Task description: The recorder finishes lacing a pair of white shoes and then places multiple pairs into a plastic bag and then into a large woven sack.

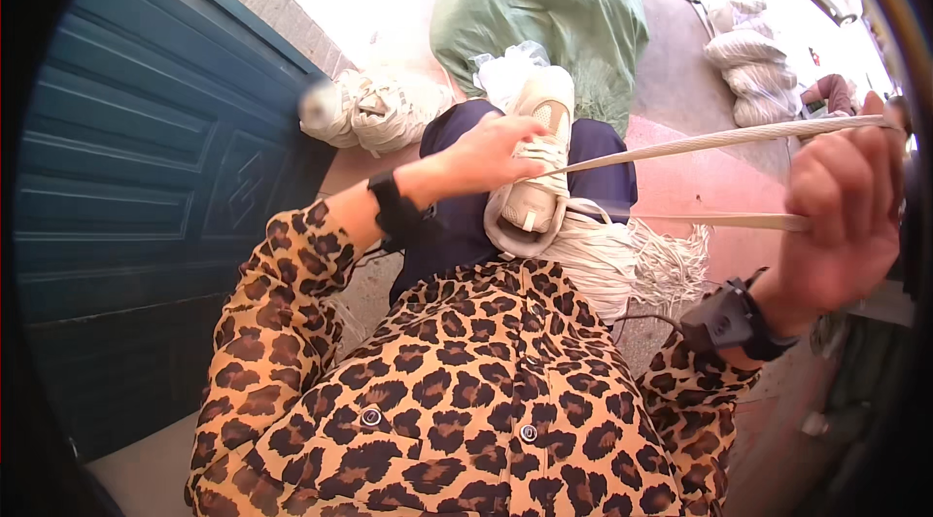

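A beige sneaker (536, 201) rests on my lap between my dark-trousered thighs, its toe pointing away from me and its opening toward me. My left hand (486, 155) closes its thumb and fingers on the sneaker beside the lacing. A cream shoelace (700, 144) runs taut from the eyelets toward the right. Far out on that side, my right hand (844, 201) is closed around the shoelace, with a second strand (724, 221) running back from it toward the shoe. Next to the sneaker, a thick bundle of cream laces (607, 259) hangs over my right thigh.
A large green sack (544, 21) stands just ahead, with white plastic (510, 70) before it. Pale wrapped bundles (389, 109) lie at the left near a blue panelled door (146, 157). Stacked sacks (748, 60) and a partly visible person (829, 94) are at the far right.
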Demonstrator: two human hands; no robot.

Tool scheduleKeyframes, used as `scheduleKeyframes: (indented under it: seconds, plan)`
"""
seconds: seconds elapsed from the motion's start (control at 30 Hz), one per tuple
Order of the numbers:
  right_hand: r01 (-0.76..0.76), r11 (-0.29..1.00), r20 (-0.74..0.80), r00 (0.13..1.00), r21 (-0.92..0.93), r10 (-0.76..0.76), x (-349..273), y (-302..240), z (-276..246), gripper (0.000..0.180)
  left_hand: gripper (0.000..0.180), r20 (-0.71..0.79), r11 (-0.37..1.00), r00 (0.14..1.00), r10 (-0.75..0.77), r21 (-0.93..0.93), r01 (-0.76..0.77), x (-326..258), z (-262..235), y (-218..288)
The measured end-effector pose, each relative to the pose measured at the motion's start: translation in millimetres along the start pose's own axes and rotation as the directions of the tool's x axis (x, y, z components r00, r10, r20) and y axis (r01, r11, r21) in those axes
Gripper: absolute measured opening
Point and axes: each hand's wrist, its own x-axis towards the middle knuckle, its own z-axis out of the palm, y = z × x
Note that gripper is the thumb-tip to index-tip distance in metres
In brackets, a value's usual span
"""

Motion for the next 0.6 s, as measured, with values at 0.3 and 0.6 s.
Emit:
scheduleKeyframes:
  seconds: [0.3, 0.6]
  plan:
    - [-0.073, 0.860, -0.206, 0.978, -0.505, -0.037, 3.7, 14.9, -19.0, 0.015, 0.027, 0.731, 0.775, 0.629, 0.265, -0.549, 0.313, 39.8, -22.4, 47.4]
    - [-0.151, 0.974, -0.609, 0.793, -0.169, 0.018, -88.5, -1.6, -136.9, 0.020, 0.023, 0.207, 0.290, 0.950, -0.233, -0.918, 0.271, 8.9, -124.3, -24.5]
